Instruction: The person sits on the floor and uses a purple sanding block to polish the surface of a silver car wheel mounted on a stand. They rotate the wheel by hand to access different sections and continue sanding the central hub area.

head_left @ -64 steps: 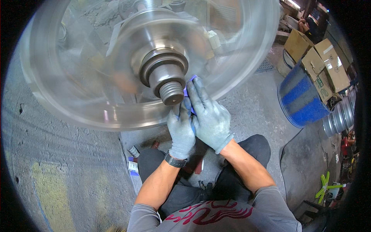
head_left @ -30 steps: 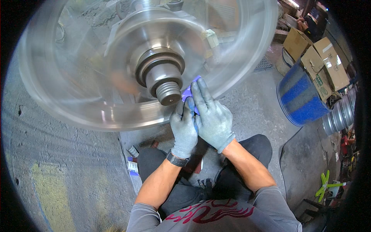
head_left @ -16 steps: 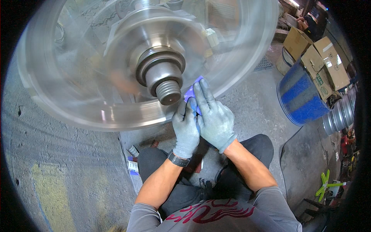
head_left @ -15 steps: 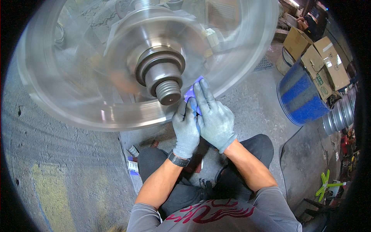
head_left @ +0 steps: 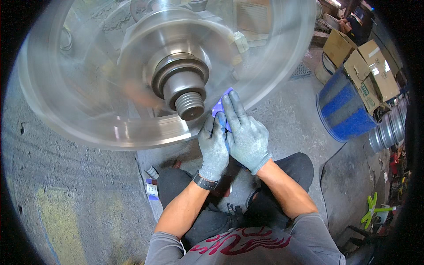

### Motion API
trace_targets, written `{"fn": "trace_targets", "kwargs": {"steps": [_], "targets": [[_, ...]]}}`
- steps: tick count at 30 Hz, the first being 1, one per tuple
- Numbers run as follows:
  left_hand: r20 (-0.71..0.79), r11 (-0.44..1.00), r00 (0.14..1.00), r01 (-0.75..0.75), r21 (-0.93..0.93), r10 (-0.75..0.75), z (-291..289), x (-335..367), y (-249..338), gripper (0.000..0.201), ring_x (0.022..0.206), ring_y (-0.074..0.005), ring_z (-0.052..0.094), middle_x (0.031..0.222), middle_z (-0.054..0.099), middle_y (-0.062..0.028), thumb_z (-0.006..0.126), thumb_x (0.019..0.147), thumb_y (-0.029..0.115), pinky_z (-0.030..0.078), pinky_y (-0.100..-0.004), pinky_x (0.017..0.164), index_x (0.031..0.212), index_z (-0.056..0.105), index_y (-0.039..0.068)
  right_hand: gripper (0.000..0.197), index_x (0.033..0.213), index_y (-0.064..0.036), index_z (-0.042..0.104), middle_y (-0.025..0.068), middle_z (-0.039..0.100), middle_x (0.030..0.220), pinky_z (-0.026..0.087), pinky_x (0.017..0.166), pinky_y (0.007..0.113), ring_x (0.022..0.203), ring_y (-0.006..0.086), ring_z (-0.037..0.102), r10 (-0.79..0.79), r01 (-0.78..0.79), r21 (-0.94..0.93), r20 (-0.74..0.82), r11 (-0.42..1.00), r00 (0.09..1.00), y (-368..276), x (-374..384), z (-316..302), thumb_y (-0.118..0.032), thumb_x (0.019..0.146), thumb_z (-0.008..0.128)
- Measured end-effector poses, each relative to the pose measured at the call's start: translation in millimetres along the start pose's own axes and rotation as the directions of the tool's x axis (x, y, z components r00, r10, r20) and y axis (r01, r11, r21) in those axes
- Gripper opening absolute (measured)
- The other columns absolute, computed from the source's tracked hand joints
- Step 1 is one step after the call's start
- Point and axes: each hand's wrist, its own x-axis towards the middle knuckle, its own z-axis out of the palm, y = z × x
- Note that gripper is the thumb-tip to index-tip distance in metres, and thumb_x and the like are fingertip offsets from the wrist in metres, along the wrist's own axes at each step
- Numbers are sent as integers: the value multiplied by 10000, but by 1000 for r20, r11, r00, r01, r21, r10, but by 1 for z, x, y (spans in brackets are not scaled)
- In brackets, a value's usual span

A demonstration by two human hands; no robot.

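A large metal wheel (head_left: 128,144) is blurred by spinning in front of me. At its centre a steel hub with a threaded shaft end (head_left: 190,106) points toward me. Against the near right part of the rim lies a folded purple sandpaper sheet (head_left: 218,107). My left hand (head_left: 214,152), in a grey-coated glove, pinches the sheet's lower left part between thumb and fingers. Also gloved, my right hand (head_left: 248,139) presses on the same sheet with two fingers stretched along it. The two hands touch side by side. The sheet's contact face is hidden.
To the right stands a blue drum (head_left: 342,104) topped with open cardboard boxes (head_left: 373,73). Beside it lie stacked silver wheel rims (head_left: 388,126). A small can (head_left: 152,172) and a purple-and-white packet (head_left: 152,190) lie by my left knee. Another person (head_left: 353,26) sits at the far right.
The wheel keeps spinning, and the hub and shaft end appear slightly further left. My hands hold the purple sandpaper in nearly the same place.
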Motion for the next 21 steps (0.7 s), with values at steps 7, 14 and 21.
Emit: {"fn": "trace_targets", "kwargs": {"steps": [7,14,21], "targets": [[13,999,999,-33,19,33,2,-1,-2,341,983,-117,588,1103,675,-80,571,1047,257,470,-276,895,1214,636,-33,749,1502,-112,451,106,401,1574,576,636,372,674,252,659,-23,22,-21,-41,1000,999,6,-4,7,-113,779,646],[-14,1000,1000,-16,-5,16,6,-1,-5,286,876,-59,537,993,654,-4,575,1046,261,454,-233,787,1158,665,14,765,1501,-100,449,105,380,1587,574,636,369,697,252,656,-31,29,-33,-44,999,999,8,-6,8,-110,763,651],[18,1000,1000,17,-18,-16,5,-1,-9,319,986,-104,590,1110,684,-67,550,1056,236,478,-278,891,1229,639,-16,778,1501,-93,446,111,377,1588,575,641,361,709,249,657,-25,24,-40,-36,999,999,9,-7,7,-108,752,657]]}}
